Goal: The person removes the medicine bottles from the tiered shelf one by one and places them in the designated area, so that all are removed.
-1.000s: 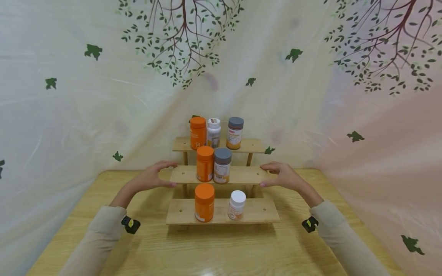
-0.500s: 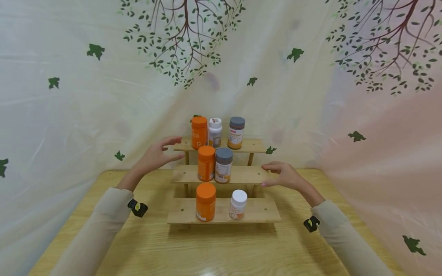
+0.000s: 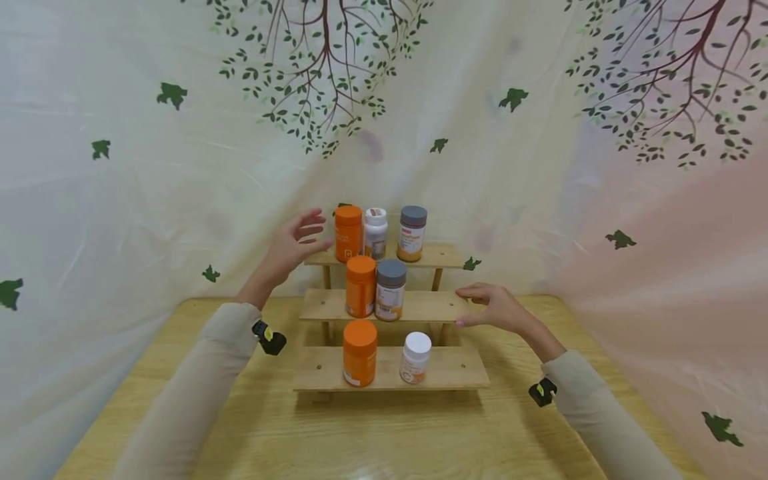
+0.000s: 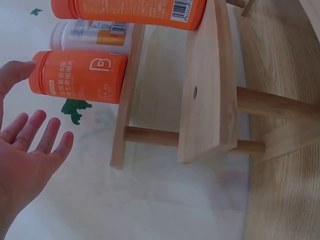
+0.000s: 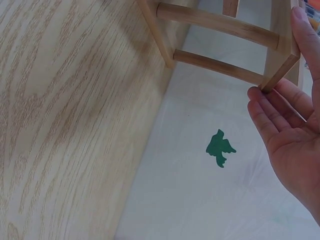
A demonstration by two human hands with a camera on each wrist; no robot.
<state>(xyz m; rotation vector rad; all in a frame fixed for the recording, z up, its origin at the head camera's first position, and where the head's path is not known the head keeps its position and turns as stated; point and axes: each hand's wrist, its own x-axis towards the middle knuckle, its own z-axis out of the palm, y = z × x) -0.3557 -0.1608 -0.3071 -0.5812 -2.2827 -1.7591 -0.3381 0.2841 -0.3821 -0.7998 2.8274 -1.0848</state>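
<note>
A three-step wooden shelf stand (image 3: 435, 307) carries supplement bottles. On its top step stand an orange bottle (image 3: 349, 233), a white bottle (image 3: 375, 233) and a grey-lidded bottle (image 3: 412, 233). My left hand (image 3: 290, 245), fingers spread and holding nothing, is just left of that orange bottle; in the left wrist view the thumb comes right up to its cap. My right hand (image 3: 499, 308) grips the right end of the middle step, thumb at the front edge and fingers at the back edge, as the right wrist view (image 5: 295, 150) of this hand shows.
The middle step bears another orange bottle (image 3: 361, 288) beside a grey-lidded bottle (image 3: 391, 291). A third orange bottle (image 3: 360, 355) and a small white-capped bottle (image 3: 416, 359) stand apart on the bottom step. Behind the wooden table (image 3: 384, 440) hangs a leaf-printed curtain (image 3: 240, 167).
My left hand has let go of the middle step's left end and moved up and inward to beside the top orange bottle. The right hand has stayed at its end.
</note>
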